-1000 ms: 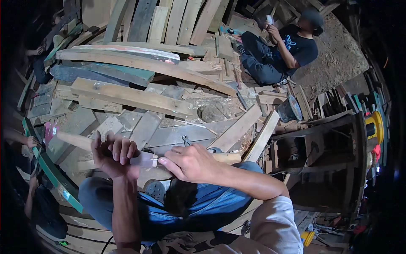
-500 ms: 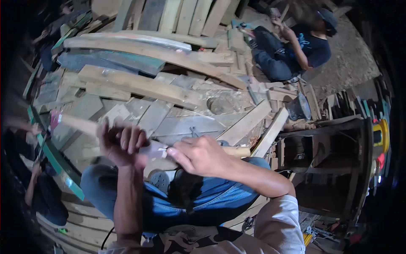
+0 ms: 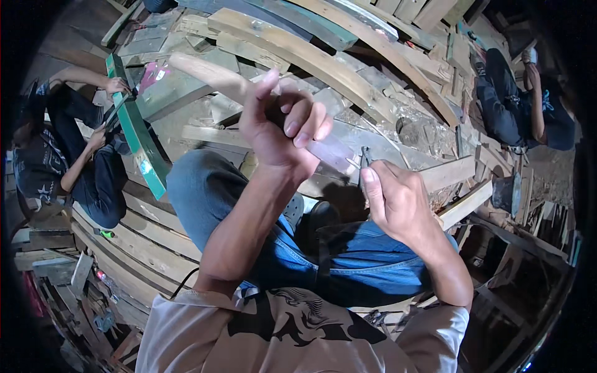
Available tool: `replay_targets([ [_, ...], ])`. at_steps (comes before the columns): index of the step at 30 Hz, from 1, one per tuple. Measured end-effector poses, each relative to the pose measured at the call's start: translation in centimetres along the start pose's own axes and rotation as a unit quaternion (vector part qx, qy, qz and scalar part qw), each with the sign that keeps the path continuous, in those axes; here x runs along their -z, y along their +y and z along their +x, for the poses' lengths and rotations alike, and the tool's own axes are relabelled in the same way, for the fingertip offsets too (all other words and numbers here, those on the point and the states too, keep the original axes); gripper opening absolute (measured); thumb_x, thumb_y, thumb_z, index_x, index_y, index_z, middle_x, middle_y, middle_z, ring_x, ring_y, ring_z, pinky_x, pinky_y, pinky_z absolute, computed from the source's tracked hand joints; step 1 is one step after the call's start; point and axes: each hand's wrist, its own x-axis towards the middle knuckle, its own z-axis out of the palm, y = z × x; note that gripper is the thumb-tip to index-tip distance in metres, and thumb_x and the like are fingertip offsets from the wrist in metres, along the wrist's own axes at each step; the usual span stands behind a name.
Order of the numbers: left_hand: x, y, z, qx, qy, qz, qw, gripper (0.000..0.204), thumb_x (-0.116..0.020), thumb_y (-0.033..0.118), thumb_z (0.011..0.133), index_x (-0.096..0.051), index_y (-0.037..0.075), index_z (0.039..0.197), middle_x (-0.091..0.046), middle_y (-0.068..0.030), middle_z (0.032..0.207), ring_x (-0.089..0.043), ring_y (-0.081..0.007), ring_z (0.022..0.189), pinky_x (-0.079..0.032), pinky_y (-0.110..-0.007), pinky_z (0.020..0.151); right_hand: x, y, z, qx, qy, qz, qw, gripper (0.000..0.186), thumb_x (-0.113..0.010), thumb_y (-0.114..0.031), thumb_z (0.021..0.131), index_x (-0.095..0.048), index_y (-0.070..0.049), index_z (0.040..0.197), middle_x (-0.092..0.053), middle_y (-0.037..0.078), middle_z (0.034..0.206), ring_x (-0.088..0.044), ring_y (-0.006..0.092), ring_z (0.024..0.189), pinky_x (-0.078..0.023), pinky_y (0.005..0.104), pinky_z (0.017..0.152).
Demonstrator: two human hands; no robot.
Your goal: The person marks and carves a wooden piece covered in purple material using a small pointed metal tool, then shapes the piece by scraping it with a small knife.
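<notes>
At far left a seated person (image 3: pixel 68 161) holding a long green-painted wooden strip (image 3: pixel 140 140) has come into view since a second ago. The left hand (image 3: pixel 280 127), now raised nearer the camera, wraps its grip tight around a long pale wooden stick (image 3: pixel 214 74). The right hand (image 3: pixel 395 199), just beside the stick's clear-taped end, pinches a small dark metal tool (image 3: pixel 364 163), above the blue-jeaned lap.

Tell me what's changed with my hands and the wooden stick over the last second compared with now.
The view swung left and tilted: the left hand, wrapped around the long wooden stick, now sits higher and more central, and the seated person at left with the green strip has come into view. Unchanged: the right hand holds a small metal tool at the stick's near end, knees in blue jeans below.
</notes>
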Motion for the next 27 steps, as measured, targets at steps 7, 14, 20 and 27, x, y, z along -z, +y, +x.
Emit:
replay_targets([
  [7, -0.5, 0.1, 0.0, -0.018, 0.009, -0.005, 1.0, 0.047, -0.05, 0.044, 0.095, -0.044, 0.019, 0.056, -0.03, 0.004, 0.042, -0.034, -0.0112, 0.037, -0.03, -0.028, 0.045, 0.3, -0.3, 1.0, 0.01, 0.002, 0.01, 1.0, 0.021, -0.058, -0.017, 0.097, -0.062, -0.001, 0.084, -0.06, 0.018, 0.065, -0.06, 0.0385, 0.055, -0.048, 0.0462, 0.05],
  [14, 1.3, -0.8, 0.3, -0.034, 0.014, -0.012, 0.999, 0.039, -0.047, 0.038, 0.096, -0.045, 0.015, 0.064, -0.039, 0.0019, 0.046, -0.036, -0.0135, 0.037, -0.035, -0.031, 0.047, -0.5, 0.3, 1.1, -0.003, 0.0, -0.009, 1.0, 0.025, -0.058, -0.017, 0.096, -0.059, 0.0, 0.078, -0.062, 0.02, 0.066, -0.061, 0.0402, 0.055, -0.048, 0.0479, 0.05],
  [20, 0.7, -0.2, -0.1, -0.044, -0.006, -0.055, 0.998, 0.036, -0.052, 0.036, 0.093, -0.046, 0.014, 0.065, -0.04, 0.0006, 0.048, -0.04, -0.0147, 0.042, -0.039, -0.032, 0.056, -0.5, -0.3, 1.2, -0.073, 0.015, 0.047, 0.996, 0.023, -0.064, -0.024, 0.094, -0.059, -0.001, 0.096, -0.062, 0.021, 0.064, -0.063, 0.0401, 0.055, -0.05, 0.0479, 0.051],
  [27, -1.0, -1.2, -1.3, -0.082, -0.052, 0.041, 0.994, 0.031, -0.056, 0.036, 0.087, -0.046, 0.011, 0.073, -0.044, -0.0048, 0.057, -0.045, -0.0203, 0.055, -0.039, -0.035, 0.064, -0.2, 0.7, 1.3, -0.002, 0.06, 0.071, 0.996, 0.038, -0.076, -0.022, 0.084, -0.062, 0.004, 0.108, -0.068, 0.023, 0.075, -0.069, 0.0363, 0.063, -0.055, 0.041, 0.056],
])
